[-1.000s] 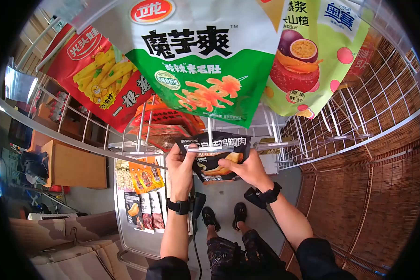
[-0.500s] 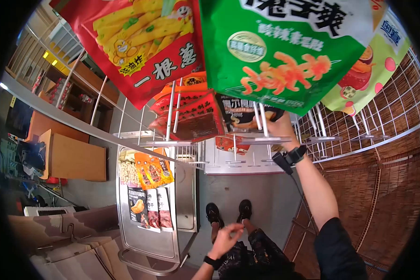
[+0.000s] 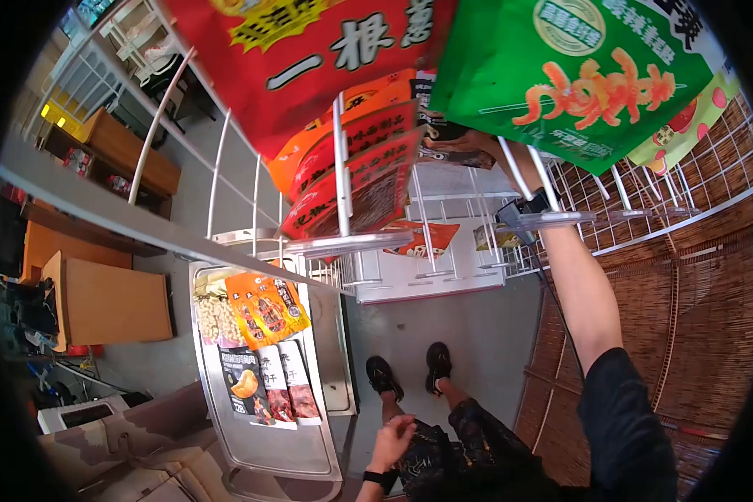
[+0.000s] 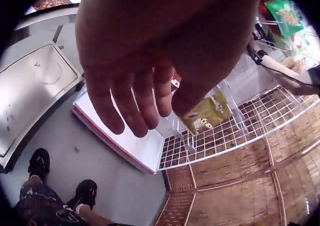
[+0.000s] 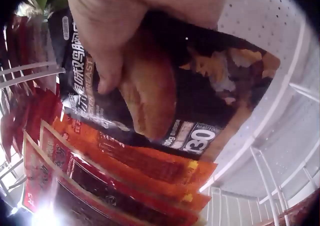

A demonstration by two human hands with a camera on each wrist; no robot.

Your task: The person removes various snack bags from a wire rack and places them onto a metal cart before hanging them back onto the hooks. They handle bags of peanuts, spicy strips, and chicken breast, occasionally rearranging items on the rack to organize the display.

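Note:
In the right wrist view my right hand [image 5: 125, 31] holds a black chicken breast packet [image 5: 150, 103], thumb pressed on its printed front. Its other fingers are hidden behind the packet. In the head view, this black packet [image 3: 456, 146] is among the rack's wire hooks, partly behind a hanging green snack bag [image 3: 569, 92]. Left of it hang several red packets [image 3: 364, 180] and a large red snack bag [image 3: 326, 50]. Low in front of the body, my left hand [image 3: 391, 443] holds nothing, its fingers loosely bent.
A metal cart [image 3: 280, 464] at the left carries orange packets [image 3: 268, 309], a black packet [image 3: 241, 381] and white packets [image 3: 297, 381]. Under the hooks is a white base [image 3: 431, 289]. A yellow-green packet [image 4: 210, 113] hangs near the wire grid. Wicker panels [image 3: 611, 335] flank the right side.
Both hands held the black packet in front of the rack; the left let go and dropped toward the body. The right carried the packet in among the hooks. The head view has shifted left.

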